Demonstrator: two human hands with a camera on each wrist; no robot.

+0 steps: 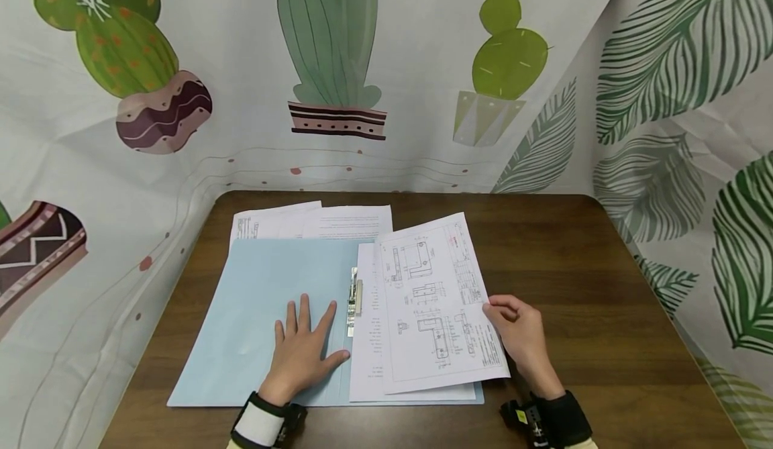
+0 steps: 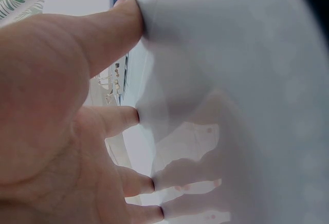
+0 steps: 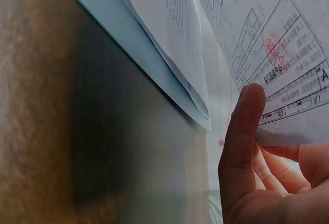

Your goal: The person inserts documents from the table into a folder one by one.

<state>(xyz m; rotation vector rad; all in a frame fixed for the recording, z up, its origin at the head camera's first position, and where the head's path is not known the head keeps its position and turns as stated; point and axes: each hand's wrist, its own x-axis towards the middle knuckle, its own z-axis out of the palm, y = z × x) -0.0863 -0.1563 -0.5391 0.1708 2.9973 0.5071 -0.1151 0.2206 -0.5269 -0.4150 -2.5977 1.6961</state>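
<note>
The drawing sheet [image 1: 443,305], covered in line diagrams, lies askew over the right half of the open folder [image 1: 290,268], its right side reaching past the folder's edge above the table [image 1: 561,254]. The right hand [image 1: 521,331] pinches its right edge between thumb and fingers; the right wrist view shows that edge raised above the pages below, with a red mark [image 3: 275,49] near the thumb. Under the sheet is a printed page [image 1: 367,368], next to the metal clip [image 1: 355,301] at the folder's middle. The left hand [image 1: 302,352] is spread, its fingertips on the folder's pale blue left side. At least 2 loose papers [image 1: 356,215] show beyond the folder's far edge. Behind the table hangs a cloth [image 1: 423,33] printed with cacti and leaves.
</note>
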